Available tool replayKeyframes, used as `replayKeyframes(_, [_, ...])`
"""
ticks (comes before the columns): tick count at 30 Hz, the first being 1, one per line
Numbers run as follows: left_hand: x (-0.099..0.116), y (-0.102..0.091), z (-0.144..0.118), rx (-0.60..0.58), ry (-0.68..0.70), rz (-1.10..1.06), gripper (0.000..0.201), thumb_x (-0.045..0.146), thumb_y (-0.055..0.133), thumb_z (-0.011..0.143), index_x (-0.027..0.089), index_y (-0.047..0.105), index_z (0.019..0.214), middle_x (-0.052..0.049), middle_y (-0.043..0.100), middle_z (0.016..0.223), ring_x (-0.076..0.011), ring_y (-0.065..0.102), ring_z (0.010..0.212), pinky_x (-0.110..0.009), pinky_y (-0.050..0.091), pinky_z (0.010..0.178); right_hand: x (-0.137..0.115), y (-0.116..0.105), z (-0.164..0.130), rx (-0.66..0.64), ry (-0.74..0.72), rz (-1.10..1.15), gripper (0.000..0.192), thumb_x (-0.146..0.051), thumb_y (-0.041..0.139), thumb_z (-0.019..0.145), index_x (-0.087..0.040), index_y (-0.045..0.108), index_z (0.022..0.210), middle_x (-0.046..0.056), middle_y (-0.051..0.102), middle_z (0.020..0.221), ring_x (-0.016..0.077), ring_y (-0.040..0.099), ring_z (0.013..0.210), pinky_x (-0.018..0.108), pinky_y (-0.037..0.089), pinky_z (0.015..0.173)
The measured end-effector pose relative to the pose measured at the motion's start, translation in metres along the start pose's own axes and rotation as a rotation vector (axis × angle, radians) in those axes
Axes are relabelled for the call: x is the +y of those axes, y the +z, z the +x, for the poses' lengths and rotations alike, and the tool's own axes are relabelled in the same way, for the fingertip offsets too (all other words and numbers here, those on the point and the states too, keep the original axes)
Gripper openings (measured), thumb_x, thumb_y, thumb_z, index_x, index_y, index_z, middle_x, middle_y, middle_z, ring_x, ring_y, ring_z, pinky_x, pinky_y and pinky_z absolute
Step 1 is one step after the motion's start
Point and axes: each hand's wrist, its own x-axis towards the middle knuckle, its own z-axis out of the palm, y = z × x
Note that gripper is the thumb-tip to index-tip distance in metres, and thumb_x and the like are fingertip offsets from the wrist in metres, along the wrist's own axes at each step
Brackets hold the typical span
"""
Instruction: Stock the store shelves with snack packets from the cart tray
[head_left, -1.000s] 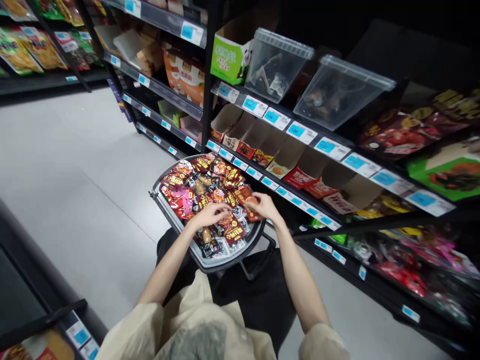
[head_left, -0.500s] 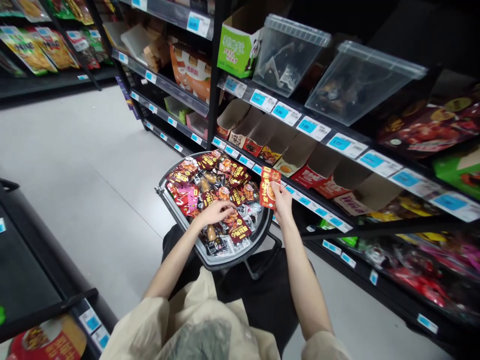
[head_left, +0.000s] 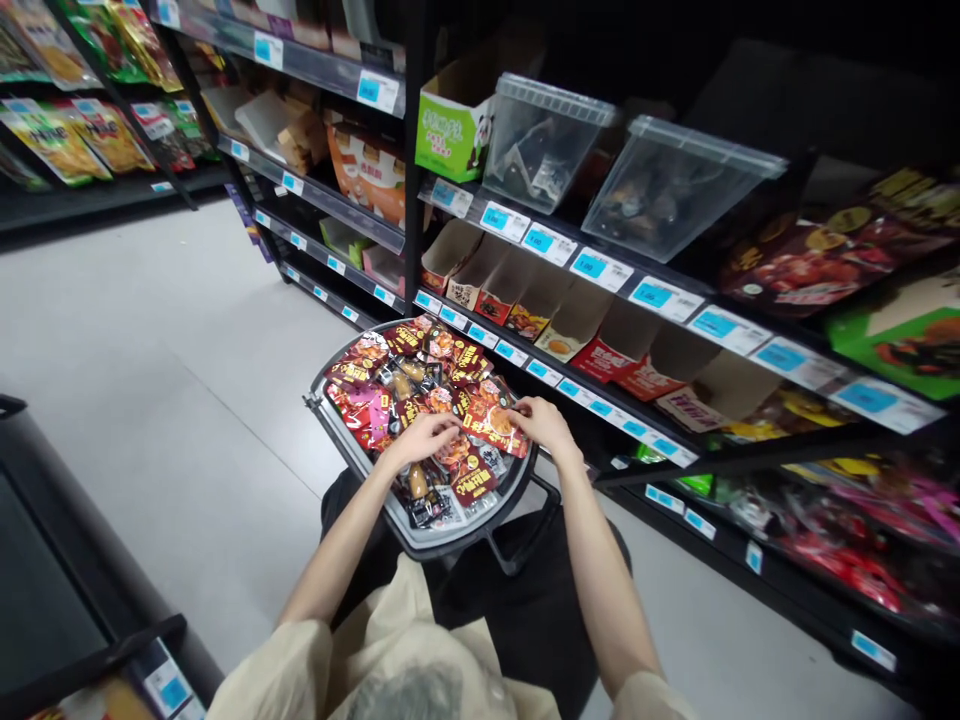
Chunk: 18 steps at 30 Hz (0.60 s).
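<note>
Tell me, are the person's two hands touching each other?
Apart. The head view shows a plain gap between the left hand and the right hand, with part of a red packet showing between their fingertips.

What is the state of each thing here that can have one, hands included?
Red packet: flat on other packets
Right hand: at the red packet, grip unclear
Left hand: over packets, fingers bent
Basket: open, filled with packets
Clear bins: lidless, partly filled
Green box: open-topped
</note>
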Motion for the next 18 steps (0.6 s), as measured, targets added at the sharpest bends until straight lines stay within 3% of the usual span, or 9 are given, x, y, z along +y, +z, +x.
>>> replayKeyframes(2, [0.004,0.002,0.000,0.008,-0.004,0.012,0.035,0.043,0.058,0.097,0.017,0.068,0.117,-0.005,0.076,0.085,-0.0159,0.071,0.056,-0.026,0.057,0.052,-0.003,-0.001,0.000,0.028,-0.016,-0.007,0.027,-0.044,0.063,0.091,-0.024,0.080,0.099,0.009,0.077,0.108,0.0219,0.070,0.096,0.024,0.045,0.072])
replayKeyframes(5, [0.015,0.004,0.004,0.154,0.069,0.137,0.027,0.038,0.064,0.093,0.017,0.070,0.109,-0.003,0.074,0.083,-0.0129,0.066,0.053,-0.026,0.056,0.056,-0.004,-0.002,0.000,-0.116,0.012,0.011,0.018,-0.036,0.070,0.086,-0.022,0.081,0.083,0.007,0.078,0.088,0.0198,0.071,0.083,0.023,0.044,0.067])
replayKeyframes(7, [0.026,0.002,0.013,0.303,0.177,0.288,0.020,0.031,0.066,0.092,0.018,0.071,0.105,-0.004,0.073,0.088,-0.0158,0.069,0.069,-0.030,0.059,0.069,-0.004,-0.004,-0.001,-0.211,0.037,0.050,0.016,-0.033,0.072,0.083,-0.021,0.079,0.075,0.005,0.075,0.071,0.0175,0.070,0.069,0.023,0.044,0.063])
replayKeyframes(9, [0.035,-0.005,0.030,0.387,0.286,0.456,0.024,0.023,0.066,0.089,0.019,0.069,0.113,-0.009,0.073,0.109,-0.0221,0.070,0.098,-0.039,0.058,0.091,-0.003,-0.005,-0.002,-0.236,0.032,0.108,0.019,-0.035,0.071,0.084,-0.021,0.078,0.073,0.003,0.072,0.063,0.0162,0.068,0.061,0.024,0.045,0.063])
replayKeyframes(12, [0.040,-0.017,0.066,0.361,0.325,0.691,0.056,0.012,0.069,0.080,0.016,0.058,0.135,-0.017,0.056,0.145,-0.0323,0.050,0.138,-0.050,0.040,0.117,-0.003,-0.005,0.000,-0.147,0.011,0.146,0.024,-0.043,0.066,0.089,-0.024,0.080,0.086,0.003,0.073,0.065,0.0194,0.070,0.066,0.027,0.049,0.069])
replayKeyframes(14, [0.035,-0.022,0.089,0.310,0.290,0.807,0.066,0.007,0.070,0.075,0.012,0.055,0.139,-0.021,0.050,0.152,-0.0359,0.040,0.146,-0.054,0.031,0.122,-0.004,-0.003,0.002,-0.096,0.002,0.127,0.025,-0.045,0.067,0.088,-0.026,0.079,0.100,0.005,0.077,0.078,0.0234,0.073,0.081,0.029,0.050,0.073])
replayKeyframes(18, [0.022,-0.024,0.118,0.246,0.264,0.921,0.039,0.002,0.056,0.082,0.013,0.069,0.118,-0.019,0.069,0.128,-0.0323,0.056,0.132,-0.056,0.030,0.120,-0.008,0.000,0.004,-0.082,-0.004,0.121,0.029,-0.045,0.070,0.087,-0.028,0.076,0.109,0.005,0.080,0.097,0.0255,0.073,0.096,0.030,0.051,0.078])
